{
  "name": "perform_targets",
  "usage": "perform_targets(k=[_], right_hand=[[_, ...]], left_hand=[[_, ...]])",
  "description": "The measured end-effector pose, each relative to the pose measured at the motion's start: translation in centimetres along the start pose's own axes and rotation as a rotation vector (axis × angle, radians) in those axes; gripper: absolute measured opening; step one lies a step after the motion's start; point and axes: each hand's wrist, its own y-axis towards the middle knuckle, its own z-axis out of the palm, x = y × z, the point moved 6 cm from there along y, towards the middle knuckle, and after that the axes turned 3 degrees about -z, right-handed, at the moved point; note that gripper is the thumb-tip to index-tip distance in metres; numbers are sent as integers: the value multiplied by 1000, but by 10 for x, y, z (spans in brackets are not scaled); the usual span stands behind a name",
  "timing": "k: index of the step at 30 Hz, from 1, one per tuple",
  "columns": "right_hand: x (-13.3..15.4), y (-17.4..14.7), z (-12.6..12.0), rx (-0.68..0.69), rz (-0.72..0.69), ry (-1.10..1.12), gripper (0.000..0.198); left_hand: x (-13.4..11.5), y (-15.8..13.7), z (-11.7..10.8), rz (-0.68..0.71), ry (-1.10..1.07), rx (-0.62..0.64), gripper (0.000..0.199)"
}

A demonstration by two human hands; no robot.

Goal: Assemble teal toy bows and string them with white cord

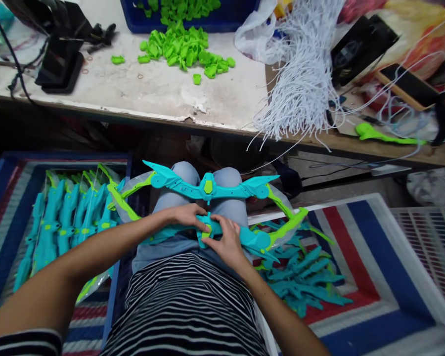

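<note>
Across my lap lie two teal plastic toy bow parts with lime-green limbs at their ends. The farther teal bow part [232,191] rests over my knees, with a green piece [208,186] at its middle. The nearer teal bow part [254,238] runs beneath my hands. My left hand [189,217] grips its centre from the left, thumb by a small green piece [206,234]. My right hand [226,240] closes round the same centre from the right, thumb and fingers pressing it. Fingers hide part of that centre.
A worktable [107,91] stands ahead, bearing a pile of green plastic pieces [183,47], a blue bin [128,20] and a bundle of white strings [300,84]. Teal bows [65,217] fill a blue crate [114,301] on the left; more teal bows [304,277] lie in a striped-lined crate [393,277] on the right.
</note>
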Motion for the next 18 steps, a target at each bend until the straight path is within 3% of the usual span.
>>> perform_targets(k=[3,10,15,18], right_hand=[[0,4,0,47,-6,6,44],[5,-9,-6,5,-229,-17,31],[5,-8,-6,-5,-262,-35,31],[7,-7,-6,-4,-242,-45,30]], left_hand=[[1,-1,2,-26,-14,-13,40],[4,-4,4,42,-72,51,55],[4,-5,3,47,-140,116,59],[3,-3,1,62,-77,77,54]])
